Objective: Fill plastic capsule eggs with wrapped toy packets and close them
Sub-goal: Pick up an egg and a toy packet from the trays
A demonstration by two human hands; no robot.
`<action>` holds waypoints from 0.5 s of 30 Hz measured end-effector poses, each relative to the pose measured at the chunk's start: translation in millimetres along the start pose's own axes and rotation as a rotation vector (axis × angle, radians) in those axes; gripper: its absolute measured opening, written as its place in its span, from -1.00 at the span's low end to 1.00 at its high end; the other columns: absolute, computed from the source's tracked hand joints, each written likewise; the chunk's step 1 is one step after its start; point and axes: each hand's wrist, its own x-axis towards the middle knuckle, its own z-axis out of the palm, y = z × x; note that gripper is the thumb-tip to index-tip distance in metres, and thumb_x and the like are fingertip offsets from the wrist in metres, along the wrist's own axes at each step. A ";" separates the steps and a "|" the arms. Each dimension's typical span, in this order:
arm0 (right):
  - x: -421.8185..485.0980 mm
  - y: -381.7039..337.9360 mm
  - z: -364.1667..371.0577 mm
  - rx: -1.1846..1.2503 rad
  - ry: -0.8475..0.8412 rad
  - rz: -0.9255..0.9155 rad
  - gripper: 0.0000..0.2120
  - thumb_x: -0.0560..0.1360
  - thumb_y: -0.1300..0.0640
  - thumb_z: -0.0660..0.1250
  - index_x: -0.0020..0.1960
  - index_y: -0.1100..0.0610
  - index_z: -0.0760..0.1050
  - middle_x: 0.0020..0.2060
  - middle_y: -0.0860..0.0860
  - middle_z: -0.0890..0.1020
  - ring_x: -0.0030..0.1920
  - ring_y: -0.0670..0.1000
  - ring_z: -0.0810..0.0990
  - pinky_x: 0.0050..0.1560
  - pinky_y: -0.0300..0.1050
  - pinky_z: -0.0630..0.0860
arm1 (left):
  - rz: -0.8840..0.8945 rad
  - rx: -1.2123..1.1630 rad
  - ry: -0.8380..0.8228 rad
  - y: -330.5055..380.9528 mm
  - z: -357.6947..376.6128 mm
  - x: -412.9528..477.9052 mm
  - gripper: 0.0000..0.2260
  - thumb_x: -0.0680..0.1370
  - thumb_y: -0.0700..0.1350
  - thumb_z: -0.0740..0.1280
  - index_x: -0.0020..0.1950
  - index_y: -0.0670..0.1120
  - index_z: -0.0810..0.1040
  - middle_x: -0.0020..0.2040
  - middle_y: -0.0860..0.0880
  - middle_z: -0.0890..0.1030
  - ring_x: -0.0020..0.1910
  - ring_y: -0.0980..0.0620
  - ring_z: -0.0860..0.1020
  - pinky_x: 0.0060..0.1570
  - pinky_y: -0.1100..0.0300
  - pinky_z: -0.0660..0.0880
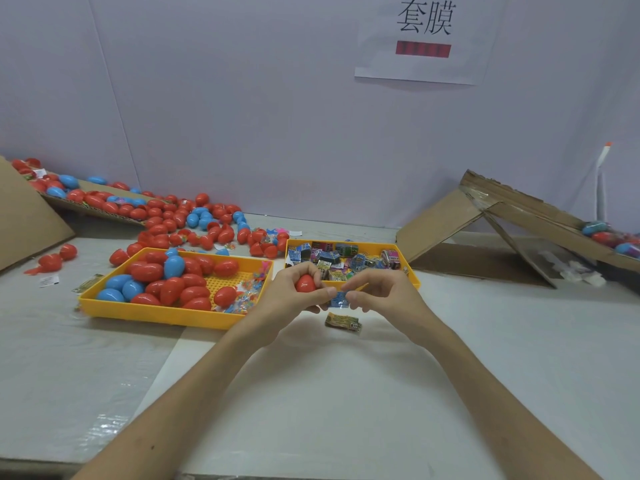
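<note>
Your left hand (289,296) is curled around a red plastic capsule egg (305,283). The fingers wrap over its top and the thumb lies below it, so only the front of the egg shows. I cannot tell if the egg is open or closed. Your right hand (381,292) is just beside it, with the fingers bent, and its thumb and first fingers pinch a small blue wrapped toy packet (339,300). The packet hangs between the two hands, and its left edge reaches the tip of your left thumb. Both hands are held above the white table (346,393), in front of the trays.

On the table just under the hands lies a yellow-green wrapped packet (343,322), flat and apart from the others. Behind your left hand stands a perforated yellow plastic tray (156,312) with many closed red and blue eggs (173,275) on its left side and some small clear bags at its right end. Behind your right hand is a second yellow plastic tray (348,242), full of mixed wrapped packets (329,258).

Farther back on the left, a heap of loose red and blue egg shells (194,220) spreads over the table and a flat cardboard sheet (20,216). On the right stands a folded cardboard box (446,221), and a paper sign (424,39) hangs on the wall.
</note>
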 end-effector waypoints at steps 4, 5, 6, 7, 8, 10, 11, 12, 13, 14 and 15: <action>1.2 1.7 0.8 0.001 0.046 -0.004 -0.87 0.50 0.19 0.49 0.02 0.02 0.66 -0.19 -0.08 0.71 -0.22 -0.03 0.67 -0.23 -0.22 0.55 | 0.011 0.016 -0.014 -0.4 0.0 -0.4 -0.78 0.50 -0.22 0.52 -0.13 -0.12 0.47 -0.25 -0.01 0.66 -0.26 0.04 0.66 -0.19 0.18 0.61; 2.0 3.0 1.6 0.010 0.061 0.002 -0.89 0.52 0.18 0.47 0.01 0.00 0.66 -0.18 -0.07 0.71 -0.23 0.00 0.67 -0.24 -0.18 0.56 | 0.014 0.018 -0.016 -0.2 0.3 -0.3 -0.78 0.50 -0.23 0.52 -0.13 -0.12 0.46 -0.26 0.01 0.66 -0.26 0.05 0.66 -0.20 0.19 0.61; 2.2 2.7 2.7 0.031 0.078 0.020 -0.92 0.53 0.16 0.46 0.00 0.00 0.66 -0.19 -0.05 0.70 -0.27 0.02 0.66 -0.26 -0.14 0.57 | 0.019 0.020 -0.017 -0.2 0.5 -0.4 -0.77 0.49 -0.25 0.52 -0.13 -0.12 0.45 -0.27 0.02 0.66 -0.27 0.05 0.66 -0.21 0.18 0.60; 2.9 3.6 3.4 0.067 0.091 0.044 -0.96 0.54 0.13 0.44 -0.02 0.01 0.65 -0.22 -0.04 0.69 -0.31 0.03 0.64 -0.28 -0.10 0.58 | 0.028 0.026 -0.015 -0.2 0.9 -0.6 -0.76 0.49 -0.25 0.52 -0.13 -0.13 0.45 -0.27 0.02 0.65 -0.27 0.05 0.65 -0.22 0.18 0.59; 2.8 3.0 4.2 0.108 0.091 0.077 -0.97 0.54 0.07 0.44 -0.04 0.02 0.64 -0.25 -0.03 0.67 -0.36 0.04 0.62 -0.30 -0.07 0.58 | 0.040 0.040 -0.012 -0.3 1.4 -0.8 -0.76 0.49 -0.26 0.52 -0.12 -0.14 0.45 -0.27 0.01 0.65 -0.27 0.05 0.64 -0.23 0.18 0.58; 2.4 2.2 5.2 0.181 0.052 0.141 -0.84 0.47 -0.07 0.46 -0.08 0.01 0.64 -0.29 0.02 0.64 -0.42 0.05 0.59 -0.34 -0.07 0.57 | 0.073 0.088 -0.003 -0.8 2.8 -2.0 -0.76 0.48 -0.25 0.53 -0.12 -0.16 0.46 -0.25 0.00 0.64 -0.26 0.05 0.61 -0.23 0.19 0.57; 2.4 2.6 5.8 0.200 0.031 0.164 -0.81 0.43 -0.12 0.47 -0.10 -0.01 0.64 -0.30 0.04 0.63 -0.42 0.06 0.60 -0.34 -0.08 0.58 | 0.090 0.112 0.002 -1.0 3.8 -2.5 -0.75 0.47 -0.24 0.54 -0.11 -0.18 0.46 -0.24 0.01 0.64 -0.25 0.06 0.60 -0.22 0.21 0.56; 2.1 2.5 6.5 0.211 0.020 0.182 -0.81 0.42 -0.12 0.47 -0.11 -0.01 0.65 -0.29 0.06 0.64 -0.40 0.07 0.62 -0.33 -0.09 0.60 | 0.106 0.131 0.007 -1.2 4.7 -3.0 -0.74 0.46 -0.23 0.55 -0.11 -0.20 0.47 -0.24 0.02 0.64 -0.25 0.09 0.59 -0.20 0.24 0.56; 2.5 4.5 7.0 0.215 0.013 0.187 -0.82 0.44 -0.08 0.48 -0.09 0.01 0.64 -0.28 0.07 0.66 -0.37 0.08 0.65 -0.30 -0.08 0.62 | 0.121 0.147 0.010 -1.3 5.5 -3.4 -0.74 0.46 -0.22 0.56 -0.10 -0.21 0.47 -0.24 0.03 0.64 -0.26 0.11 0.58 -0.19 0.27 0.56; 2.5 4.7 7.4 0.227 0.012 0.196 -0.85 0.47 -0.01 0.48 -0.06 0.05 0.64 -0.25 0.09 0.69 -0.33 0.09 0.68 -0.25 -0.08 0.64 | 0.133 0.160 0.009 -1.3 6.0 -4.0 -0.74 0.45 -0.21 0.57 -0.10 -0.20 0.48 -0.24 0.05 0.64 -0.26 0.14 0.58 -0.18 0.29 0.56; 3.2 6.2 7.4 0.243 0.011 0.191 -0.91 0.50 0.07 0.48 -0.04 0.07 0.64 -0.22 0.11 0.70 -0.28 0.10 0.70 -0.22 -0.09 0.64 | 0.141 0.164 0.006 -1.3 6.3 -4.2 -0.74 0.45 -0.21 0.57 -0.11 -0.19 0.48 -0.24 0.06 0.64 -0.26 0.16 0.57 -0.17 0.29 0.56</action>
